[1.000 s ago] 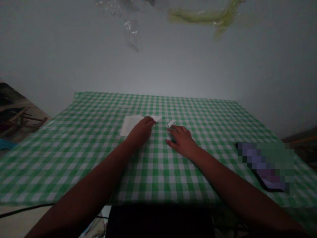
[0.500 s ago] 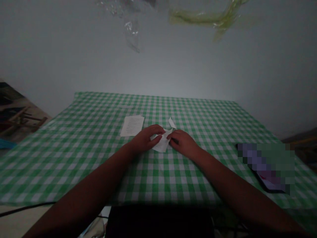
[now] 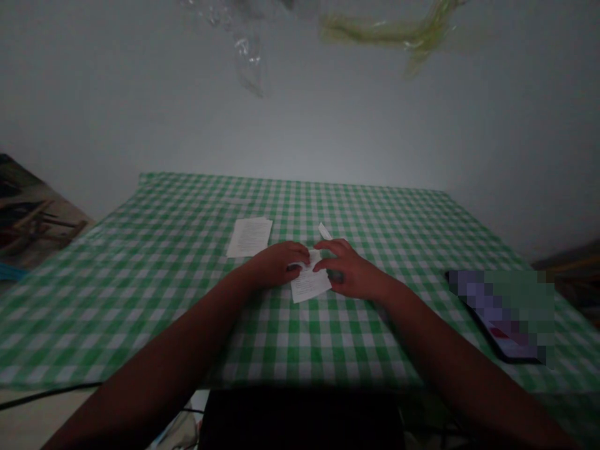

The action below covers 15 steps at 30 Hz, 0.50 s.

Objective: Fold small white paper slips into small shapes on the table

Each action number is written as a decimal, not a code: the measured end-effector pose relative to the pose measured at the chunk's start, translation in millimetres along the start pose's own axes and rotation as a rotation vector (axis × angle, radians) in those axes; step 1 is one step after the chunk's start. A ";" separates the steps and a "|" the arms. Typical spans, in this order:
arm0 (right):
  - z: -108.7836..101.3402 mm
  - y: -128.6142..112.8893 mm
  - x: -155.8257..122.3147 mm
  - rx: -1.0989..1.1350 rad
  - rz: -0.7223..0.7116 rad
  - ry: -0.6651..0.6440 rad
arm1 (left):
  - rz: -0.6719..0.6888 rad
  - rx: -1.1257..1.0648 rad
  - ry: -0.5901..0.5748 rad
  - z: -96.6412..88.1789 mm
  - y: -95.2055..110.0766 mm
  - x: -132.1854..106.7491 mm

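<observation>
Printed sheet [image 3: 311,287]: has shifted nearer the camera
Left hand [image 3: 284,263]: curled on printed sheet, grip cannot be told
Right hand [image 3: 347,270]: thumb and forefinger wide apart over it

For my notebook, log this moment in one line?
left hand: at printed sheet | right hand: over same sheet | papers: beyond left hand
</observation>
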State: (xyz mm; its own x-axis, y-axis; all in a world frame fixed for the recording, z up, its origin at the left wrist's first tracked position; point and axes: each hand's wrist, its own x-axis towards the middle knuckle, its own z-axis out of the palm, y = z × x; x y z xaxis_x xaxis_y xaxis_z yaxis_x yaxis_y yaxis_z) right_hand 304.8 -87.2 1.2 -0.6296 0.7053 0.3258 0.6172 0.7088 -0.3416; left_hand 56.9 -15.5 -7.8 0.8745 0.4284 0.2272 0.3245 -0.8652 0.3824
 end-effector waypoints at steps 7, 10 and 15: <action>-5.7 -11.3 1.5 0.055 -0.052 -0.027 | -0.100 0.089 0.016 -1.6 0.9 0.8; -5.6 -9.6 2.2 0.031 -0.046 -0.002 | -0.135 0.094 0.031 -1.5 2.6 0.7; -6.4 -3.7 1.7 -0.043 0.040 0.069 | -0.074 0.004 0.035 -2.3 5.8 0.1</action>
State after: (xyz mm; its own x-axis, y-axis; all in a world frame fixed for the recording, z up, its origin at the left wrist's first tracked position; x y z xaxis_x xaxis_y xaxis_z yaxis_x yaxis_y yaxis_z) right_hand 304.5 -88.5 8.7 -0.5709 0.7314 0.3731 0.6621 0.6788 -0.3177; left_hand 58.0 -19.9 -3.5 0.8351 0.4999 0.2297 0.3890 -0.8318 0.3960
